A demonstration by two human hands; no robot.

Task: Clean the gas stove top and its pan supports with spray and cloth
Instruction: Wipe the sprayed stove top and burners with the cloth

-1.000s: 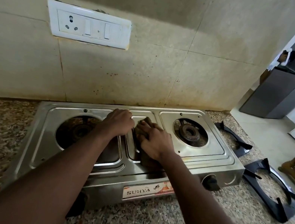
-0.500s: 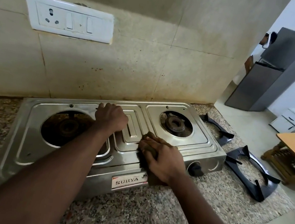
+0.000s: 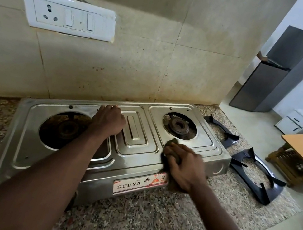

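right hand [image 3: 182, 166] grips cloth [image 3: 171, 142] on stove top's [image 3: 134, 159] front right.

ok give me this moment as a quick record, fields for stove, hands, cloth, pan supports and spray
stove: steel two-burner stove on a speckled countertop, both burners bare
left hand: left hand, fingers curled, rests on the stove top between left burner and centre panel
right hand: right hand grips the cloth, pressing it on the front edge below right burner
cloth: dark cloth, mostly under the hand
pan supports: off the stove, on the countertop to its right: far pan support, near pan support
spray: not in view
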